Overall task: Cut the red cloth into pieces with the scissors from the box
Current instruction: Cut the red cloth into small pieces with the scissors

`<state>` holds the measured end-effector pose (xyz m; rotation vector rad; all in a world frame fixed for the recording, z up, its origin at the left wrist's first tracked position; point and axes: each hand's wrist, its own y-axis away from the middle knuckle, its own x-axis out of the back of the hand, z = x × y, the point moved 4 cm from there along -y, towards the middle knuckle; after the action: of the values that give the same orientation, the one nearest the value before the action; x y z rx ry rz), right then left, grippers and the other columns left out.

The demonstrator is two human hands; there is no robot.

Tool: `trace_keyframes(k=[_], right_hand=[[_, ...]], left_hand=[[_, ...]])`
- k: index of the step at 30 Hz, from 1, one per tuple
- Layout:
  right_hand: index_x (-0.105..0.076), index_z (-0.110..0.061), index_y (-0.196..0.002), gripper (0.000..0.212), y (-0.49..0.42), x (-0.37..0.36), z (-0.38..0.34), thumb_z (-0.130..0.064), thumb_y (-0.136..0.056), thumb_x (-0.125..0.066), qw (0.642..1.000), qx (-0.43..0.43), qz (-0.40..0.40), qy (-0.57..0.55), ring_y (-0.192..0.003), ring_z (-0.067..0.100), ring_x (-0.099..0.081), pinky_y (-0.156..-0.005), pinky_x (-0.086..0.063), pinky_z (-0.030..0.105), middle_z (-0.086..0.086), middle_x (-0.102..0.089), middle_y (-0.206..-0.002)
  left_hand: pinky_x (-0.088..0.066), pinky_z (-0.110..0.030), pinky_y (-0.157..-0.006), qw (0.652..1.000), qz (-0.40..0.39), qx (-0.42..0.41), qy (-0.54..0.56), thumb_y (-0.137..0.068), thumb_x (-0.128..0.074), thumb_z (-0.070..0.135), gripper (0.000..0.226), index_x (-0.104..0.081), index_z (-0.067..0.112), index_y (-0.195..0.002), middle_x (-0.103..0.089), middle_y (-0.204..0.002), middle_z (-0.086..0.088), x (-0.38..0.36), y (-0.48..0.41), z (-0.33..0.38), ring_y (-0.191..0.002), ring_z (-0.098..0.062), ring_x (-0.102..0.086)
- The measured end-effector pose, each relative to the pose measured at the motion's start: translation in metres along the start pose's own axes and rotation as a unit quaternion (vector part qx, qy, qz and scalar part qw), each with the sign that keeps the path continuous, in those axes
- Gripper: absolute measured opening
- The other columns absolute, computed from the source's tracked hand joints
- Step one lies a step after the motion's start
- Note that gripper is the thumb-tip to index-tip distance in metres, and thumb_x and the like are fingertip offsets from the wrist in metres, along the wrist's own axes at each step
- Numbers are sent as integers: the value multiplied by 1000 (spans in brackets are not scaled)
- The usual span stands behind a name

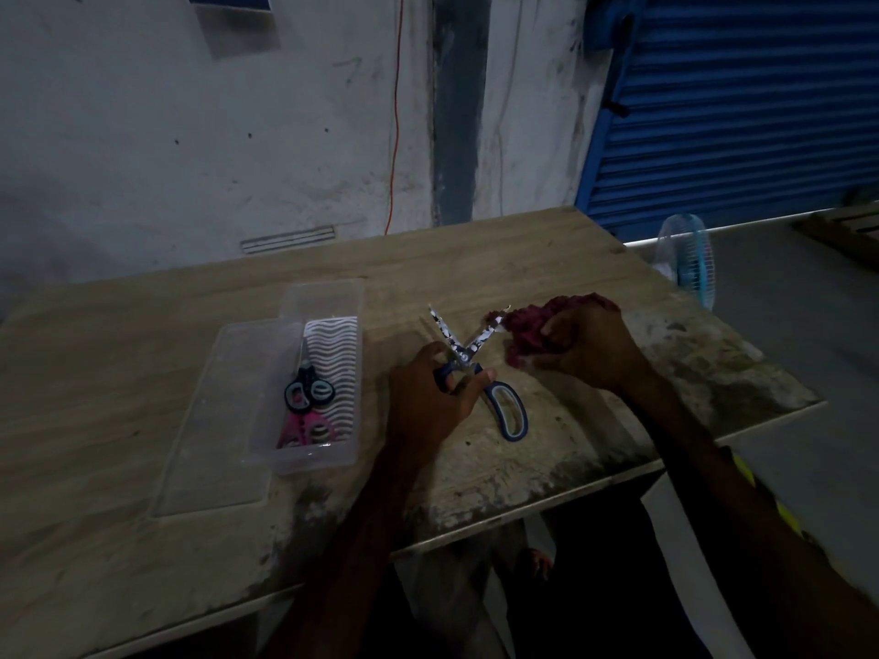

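Our left grip point(430, 397) curls round one handle of the scissors point(463, 358), blades spread wide over the table point(523, 259); our right grip point(590, 347) clutches the cloth point(525, 325).

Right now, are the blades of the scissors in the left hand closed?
No, the scissors in the left hand have blades spread in a V, one toward the red cloth.

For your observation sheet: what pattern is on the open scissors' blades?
The scissors carry a black-and-white print; head view.
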<state>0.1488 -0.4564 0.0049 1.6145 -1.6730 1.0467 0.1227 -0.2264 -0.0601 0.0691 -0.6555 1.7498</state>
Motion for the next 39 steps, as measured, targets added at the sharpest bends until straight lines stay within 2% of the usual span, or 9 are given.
trace_keyframes(k=[2,8,11,14,20,27,33,36,39], right_hand=[[-76,-11,-102,47,0,-4,-3,-28,-63,-95,999,15,35,19,-88,15,-68,-80,-56,30,2,-74,-100],[-77,-19,-95,10,-10,-32,-3,-22,-86,-76,996,9,49,71,-80,15,-65,-76,-53,29,1,-74,-96],[-74,-12,-112,23,-10,-41,-3,-10,-89,-69,994,-8,14,111,-95,23,-68,-83,-54,32,9,-73,-111],[-72,-10,-117,33,-6,-38,-8,-5,-84,-71,990,17,20,139,-106,33,-66,-93,-53,44,15,-70,-118],[-63,-6,-126,38,-7,-37,-8,-11,-89,-69,983,-34,-46,172,-118,36,-56,-97,-46,43,19,-57,-131],[-54,-12,-140,48,-6,-38,-9,-12,-93,-61,971,-38,-127,201,-133,34,-46,-104,-42,43,15,-53,-141],[-76,-14,-110,27,-9,-23,-10,-29,-88,-71,988,-90,-12,124,-94,29,-69,-84,-57,39,11,-74,-106],[-78,-8,-89,24,-9,-19,-12,-32,-89,-72,991,-109,27,76,-71,20,-62,-58,-40,23,7,-68,-77],[-78,-5,-96,22,-12,-12,-10,-25,-91,-72,981,-175,63,-49,-71,20,-65,-51,-38,19,12,-74,-85]], left_hand=[[-43,-18,-52,1000,-1,-2,-9,-68,-85,57,44,-68,22,-88,-56,-55,9,0,-1,0,-48,-3,-54],[-48,-24,-55,1000,-7,-1,-15,-70,-83,60,42,-65,24,-82,-57,-56,9,2,0,2,-49,-2,-56],[-44,-16,-52,1000,-4,4,1,-70,-88,50,39,-64,22,-85,-57,-57,10,2,1,3,-51,-1,-56],[-52,-26,-55,1000,6,-11,-11,-71,-88,48,43,-64,15,-86,-60,-58,3,2,0,4,-54,-8,-60],[-55,-34,-57,1000,9,-18,-22,-71,-83,58,43,-65,22,-85,-57,-56,8,2,-3,-1,-50,-3,-57],[-53,-29,-58,999,9,-13,-40,-67,-78,69,53,-68,25,-93,-58,-56,9,3,-3,-2,-50,-2,-58],[-57,-35,-62,999,15,-7,-50,-65,-75,73,58,-69,25,-97,-61,-58,8,3,-3,0,-52,-2,-59],[-57,-39,-65,999,14,2,-45,-64,-75,74,58,-67,26,-95,-58,-56,9,3,-3,-2,-50,-2,-57],[-58,-36,-67,999,13,13,-48,-62,-75,74,67,-64,26,-107,-59,-56,9,4,-3,2,-53,-2,-61]])
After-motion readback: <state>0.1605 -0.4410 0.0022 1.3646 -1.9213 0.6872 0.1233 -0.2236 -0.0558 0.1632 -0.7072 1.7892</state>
